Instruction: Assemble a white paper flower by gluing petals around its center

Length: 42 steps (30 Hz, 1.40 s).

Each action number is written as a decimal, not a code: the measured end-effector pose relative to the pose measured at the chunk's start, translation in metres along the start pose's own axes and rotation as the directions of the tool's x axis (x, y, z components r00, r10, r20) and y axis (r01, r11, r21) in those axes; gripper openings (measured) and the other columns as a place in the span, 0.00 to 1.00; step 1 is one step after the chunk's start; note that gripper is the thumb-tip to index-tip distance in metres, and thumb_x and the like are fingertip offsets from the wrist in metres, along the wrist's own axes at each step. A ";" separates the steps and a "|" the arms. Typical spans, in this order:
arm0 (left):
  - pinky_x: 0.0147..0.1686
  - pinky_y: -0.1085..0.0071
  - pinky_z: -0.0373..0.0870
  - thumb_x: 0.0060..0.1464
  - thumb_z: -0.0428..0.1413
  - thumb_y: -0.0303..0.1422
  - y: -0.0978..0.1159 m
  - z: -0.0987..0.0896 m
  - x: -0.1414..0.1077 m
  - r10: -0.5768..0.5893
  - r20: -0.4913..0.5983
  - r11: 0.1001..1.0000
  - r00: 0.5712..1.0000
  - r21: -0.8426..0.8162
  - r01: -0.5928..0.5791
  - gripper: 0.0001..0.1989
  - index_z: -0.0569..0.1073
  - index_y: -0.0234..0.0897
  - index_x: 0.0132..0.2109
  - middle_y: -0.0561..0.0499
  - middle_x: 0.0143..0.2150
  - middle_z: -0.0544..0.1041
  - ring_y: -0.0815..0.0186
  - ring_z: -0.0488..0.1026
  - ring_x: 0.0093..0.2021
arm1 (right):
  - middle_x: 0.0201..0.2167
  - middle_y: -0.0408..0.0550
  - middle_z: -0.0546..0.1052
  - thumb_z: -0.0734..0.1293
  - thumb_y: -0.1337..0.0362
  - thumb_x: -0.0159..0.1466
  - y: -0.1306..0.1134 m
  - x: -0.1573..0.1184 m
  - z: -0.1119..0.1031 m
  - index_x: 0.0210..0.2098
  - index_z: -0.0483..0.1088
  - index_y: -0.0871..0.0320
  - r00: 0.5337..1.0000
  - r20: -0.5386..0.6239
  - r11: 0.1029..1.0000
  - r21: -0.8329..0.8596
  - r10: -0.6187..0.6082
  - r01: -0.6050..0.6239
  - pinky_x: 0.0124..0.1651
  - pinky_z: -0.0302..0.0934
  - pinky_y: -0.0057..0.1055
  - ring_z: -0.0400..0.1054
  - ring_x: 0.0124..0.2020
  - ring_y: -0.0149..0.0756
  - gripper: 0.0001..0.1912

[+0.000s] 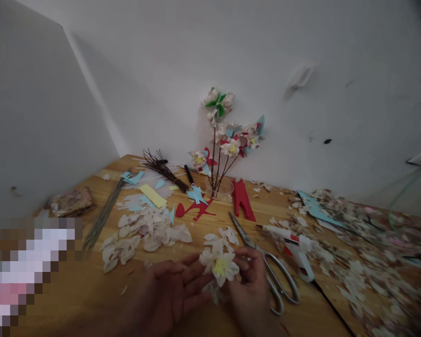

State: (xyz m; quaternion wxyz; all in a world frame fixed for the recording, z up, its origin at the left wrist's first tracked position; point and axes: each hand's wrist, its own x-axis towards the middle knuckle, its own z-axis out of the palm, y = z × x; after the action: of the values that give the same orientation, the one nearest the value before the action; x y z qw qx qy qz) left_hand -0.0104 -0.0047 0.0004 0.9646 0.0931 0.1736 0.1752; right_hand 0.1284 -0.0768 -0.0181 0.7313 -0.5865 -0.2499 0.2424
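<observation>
Dim, grayish light; soft shadows on wall (154,70); hands blurred; corners dark.

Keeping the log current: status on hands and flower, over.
Right hand gripping yellow-centred white flower. Left hand open, palm up, fingers at flower. Scissors lying close by right hand.

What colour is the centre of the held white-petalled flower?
Pale yellow centre, showing best in the head view.

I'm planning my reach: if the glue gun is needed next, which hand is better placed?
Probably the right hand: it's nearer the glue gun, though it pinches the white flower; the left hand is farther away.
</observation>
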 end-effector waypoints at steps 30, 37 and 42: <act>0.46 0.59 0.69 0.44 0.50 0.21 0.012 0.017 -0.003 0.183 -0.012 0.969 0.983 0.171 -0.178 0.32 0.51 0.30 0.58 0.34 0.52 0.72 0.56 0.78 0.38 | 0.24 0.37 0.76 0.66 0.70 0.46 0.000 -0.002 -0.008 0.32 0.60 0.50 0.996 0.025 0.990 -0.109 -0.090 0.092 0.23 0.64 0.23 0.74 0.28 0.35 0.16; 0.51 0.58 0.66 0.47 0.49 0.24 0.014 0.013 -0.003 0.087 0.005 0.995 0.996 0.052 -0.087 0.27 0.53 0.28 0.55 0.35 0.52 0.72 0.53 0.76 0.45 | 0.26 0.38 0.76 0.68 0.73 0.43 0.002 0.004 -0.014 0.32 0.61 0.50 0.990 0.055 0.979 -0.151 -0.133 0.140 0.25 0.66 0.25 0.74 0.29 0.36 0.19; 0.51 0.59 0.66 0.46 0.50 0.23 0.012 0.007 0.001 0.046 0.024 0.999 0.999 0.017 -0.047 0.21 0.57 0.29 0.50 0.38 0.46 0.75 0.54 0.76 0.44 | 0.17 0.32 0.73 0.71 0.71 0.44 -0.004 0.004 -0.006 0.33 0.58 0.50 0.995 0.053 0.996 -0.026 0.089 -0.087 0.17 0.60 0.23 0.68 0.16 0.32 0.22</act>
State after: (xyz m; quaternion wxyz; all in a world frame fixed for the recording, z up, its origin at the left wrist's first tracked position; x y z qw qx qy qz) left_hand -0.0105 0.0056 0.0090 0.9614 0.1077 0.1615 0.1949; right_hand 0.1355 -0.0797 -0.0153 0.7059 -0.5988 -0.2464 0.2872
